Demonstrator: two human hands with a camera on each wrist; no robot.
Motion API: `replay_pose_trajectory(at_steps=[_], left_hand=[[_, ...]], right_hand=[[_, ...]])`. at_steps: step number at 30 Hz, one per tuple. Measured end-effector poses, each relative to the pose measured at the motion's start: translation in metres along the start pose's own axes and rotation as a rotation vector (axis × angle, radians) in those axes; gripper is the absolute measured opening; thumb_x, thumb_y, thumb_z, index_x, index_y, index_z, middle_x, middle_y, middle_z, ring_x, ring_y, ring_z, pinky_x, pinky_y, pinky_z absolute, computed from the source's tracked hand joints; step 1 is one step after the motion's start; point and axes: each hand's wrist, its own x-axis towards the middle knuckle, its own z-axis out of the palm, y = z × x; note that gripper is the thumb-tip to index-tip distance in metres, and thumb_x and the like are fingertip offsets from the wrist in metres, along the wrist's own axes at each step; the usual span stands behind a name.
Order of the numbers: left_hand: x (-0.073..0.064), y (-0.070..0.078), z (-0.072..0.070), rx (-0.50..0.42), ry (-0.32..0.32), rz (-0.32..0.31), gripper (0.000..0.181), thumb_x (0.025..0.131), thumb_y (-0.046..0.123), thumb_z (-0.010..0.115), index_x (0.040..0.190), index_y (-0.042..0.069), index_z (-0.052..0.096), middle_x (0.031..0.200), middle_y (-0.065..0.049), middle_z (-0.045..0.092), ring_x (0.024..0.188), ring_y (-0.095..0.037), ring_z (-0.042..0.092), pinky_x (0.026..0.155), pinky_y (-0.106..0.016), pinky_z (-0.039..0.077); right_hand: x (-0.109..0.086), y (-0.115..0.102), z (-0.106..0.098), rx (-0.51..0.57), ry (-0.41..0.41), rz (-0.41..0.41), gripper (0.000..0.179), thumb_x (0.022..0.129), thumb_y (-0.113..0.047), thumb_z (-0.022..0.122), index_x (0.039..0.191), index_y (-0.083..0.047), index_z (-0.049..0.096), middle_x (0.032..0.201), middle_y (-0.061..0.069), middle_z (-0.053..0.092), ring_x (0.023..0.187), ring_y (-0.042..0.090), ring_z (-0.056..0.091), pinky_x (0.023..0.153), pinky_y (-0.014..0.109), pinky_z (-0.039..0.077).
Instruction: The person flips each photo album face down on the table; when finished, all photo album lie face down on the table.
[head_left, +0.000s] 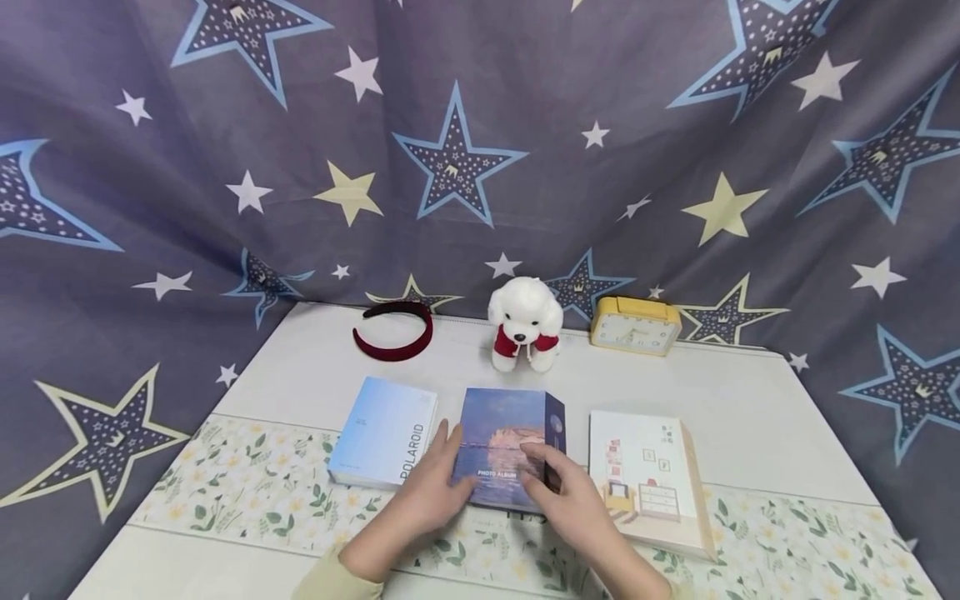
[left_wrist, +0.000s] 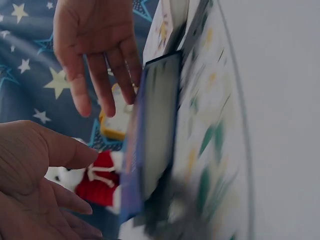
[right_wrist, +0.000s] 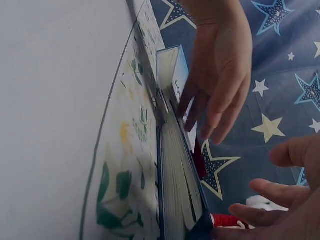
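A blue photo album with a seaside cliff on its cover lies in the middle, between my two hands. My left hand is at its lower left corner, fingers extended and thumb over the edge. Over the album's lower right part is my right hand, fingers loosely bent. Both wrist views show the hands above the cover with relaxed fingers, gripping nothing. The album's cream page edges face the right wrist camera. A light blue POLAROID album lies left of my left hand; a white album with drawn furniture lies right of my right hand.
Behind the albums stand a white plush dog in red and a yellow alarm clock. A dark red headband lies at the back left. A floral runner crosses the white table. A star-patterned curtain hangs behind.
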Motion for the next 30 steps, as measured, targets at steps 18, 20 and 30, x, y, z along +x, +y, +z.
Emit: replay_pose_trajectory(at_steps=[18,20,30], left_hand=[[0.005,-0.057,-0.066,0.356,0.262,-0.112,0.077,0.091,0.023,0.064,0.146,-0.015,0.026,0.149,-0.043,0.011,0.138,-0.059,0.006,0.105,-0.072,0.014],[0.005,-0.062,-0.064,0.325,0.25,-0.12,0.079,0.091,0.025,0.064,0.147,-0.015,0.023,0.15,-0.043,0.007,0.138,-0.059,0.007,0.106,-0.07,0.015],[0.003,-0.07,-0.058,0.331,0.222,-0.125,0.084,0.091,0.034,0.066,0.147,-0.013,0.026,0.152,-0.041,0.005,0.139,-0.057,0.013,0.103,-0.073,0.019]], right_hand=[[0.023,-0.016,0.048,0.239,-0.345,0.031,0.046,0.098,-0.016,0.058,0.139,0.001,0.049,0.143,0.023,0.045,0.128,0.041,0.048,0.1,0.044,0.046],[0.025,-0.017,0.055,0.274,-0.386,0.046,0.049,0.099,-0.017,0.058,0.142,0.001,0.045,0.146,0.024,0.042,0.13,0.042,0.045,0.101,0.045,0.045],[0.03,-0.026,0.084,0.312,-0.431,0.13,0.061,0.096,-0.023,0.061,0.15,-0.007,0.036,0.152,0.03,0.028,0.134,0.045,0.038,0.105,0.056,0.036]])
